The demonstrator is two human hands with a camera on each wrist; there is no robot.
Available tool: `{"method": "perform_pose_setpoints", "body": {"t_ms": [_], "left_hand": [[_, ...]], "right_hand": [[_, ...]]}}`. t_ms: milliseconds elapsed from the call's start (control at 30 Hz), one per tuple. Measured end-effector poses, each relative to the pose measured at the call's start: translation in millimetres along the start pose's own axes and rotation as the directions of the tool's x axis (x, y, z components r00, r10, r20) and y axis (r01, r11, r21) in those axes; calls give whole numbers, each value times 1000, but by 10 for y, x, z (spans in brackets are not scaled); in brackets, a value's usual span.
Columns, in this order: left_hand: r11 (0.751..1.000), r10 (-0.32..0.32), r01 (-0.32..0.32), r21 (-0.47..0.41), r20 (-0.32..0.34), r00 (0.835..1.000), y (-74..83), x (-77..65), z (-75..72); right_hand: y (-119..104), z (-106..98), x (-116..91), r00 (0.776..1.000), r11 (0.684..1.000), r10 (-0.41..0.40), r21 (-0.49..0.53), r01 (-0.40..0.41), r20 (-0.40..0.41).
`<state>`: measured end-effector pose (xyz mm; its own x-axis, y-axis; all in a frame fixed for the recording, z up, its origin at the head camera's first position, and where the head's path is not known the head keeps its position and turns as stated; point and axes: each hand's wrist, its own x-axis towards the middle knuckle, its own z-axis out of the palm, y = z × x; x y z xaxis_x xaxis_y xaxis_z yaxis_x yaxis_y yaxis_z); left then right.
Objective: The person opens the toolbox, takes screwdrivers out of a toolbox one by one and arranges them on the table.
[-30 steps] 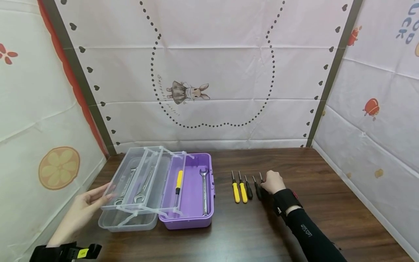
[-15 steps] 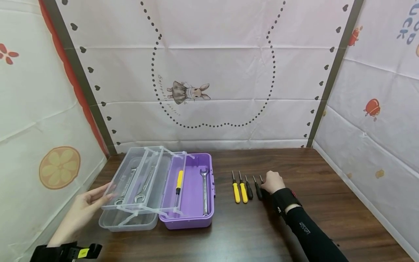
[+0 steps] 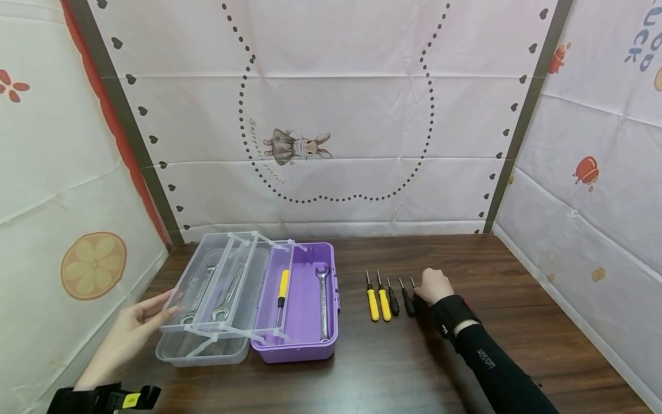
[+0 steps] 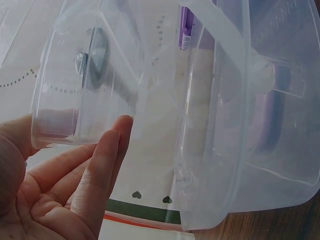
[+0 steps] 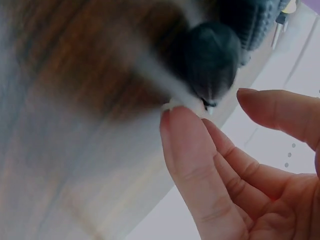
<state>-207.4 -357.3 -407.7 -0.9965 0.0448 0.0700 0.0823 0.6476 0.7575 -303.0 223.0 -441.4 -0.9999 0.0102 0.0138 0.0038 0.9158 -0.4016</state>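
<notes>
In the head view my left hand [image 3: 131,330] pinches the left corner of a clear tray [image 3: 243,332], thumb on one side and fingers on the other. The tray holds two wrenches and is raised at a tilt, overlapping the purple toolbox [image 3: 295,352]. In the right wrist view the thumb and fingers of my right hand [image 5: 235,185] are spread, fingertips right at a black-handled screwdriver [image 5: 212,57] at the right end of a row. My right hand hides much of it from the head camera.
A wrench [image 3: 323,302] and a yellow screwdriver [image 3: 283,287] lie in the purple box. Beneath the tray sits a clear lid [image 3: 207,357]. Two yellow-handled screwdrivers [image 3: 373,303] and two black ones [image 3: 393,300] line the wooden table [image 3: 372,374]. Printed cloth walls [image 3: 341,103] stand around.
My right hand has shifted very slightly at the end of the screwdriver row. The left hand and the tray stay in place.
</notes>
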Motion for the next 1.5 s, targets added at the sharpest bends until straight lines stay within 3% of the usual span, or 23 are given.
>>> {"method": "perform_pose_setpoints", "body": {"t_ms": [600, 900, 1200, 1500], "left_hand": [[997, 70, -70, -33, -7, 998, -33, 1, -6], [999, 32, -32, -8, -7, 999, 15, -7, -1], [1000, 9, -9, -12, 0, 1000, 4, -4, 0], [1000, 4, -4, -21, 8, 1000, -4, -13, 2]], "right_hand": [[-298, -369, 69, 998, 993, -46, -108, 42, -41], [-454, -368, 138, 985, 964, -172, -207, 169, 3], [-591, -245, 129, 945, 923, -304, -208, 323, 118], [-904, -125, 18, 875, 858, -477, -176, 483, 76]]}}
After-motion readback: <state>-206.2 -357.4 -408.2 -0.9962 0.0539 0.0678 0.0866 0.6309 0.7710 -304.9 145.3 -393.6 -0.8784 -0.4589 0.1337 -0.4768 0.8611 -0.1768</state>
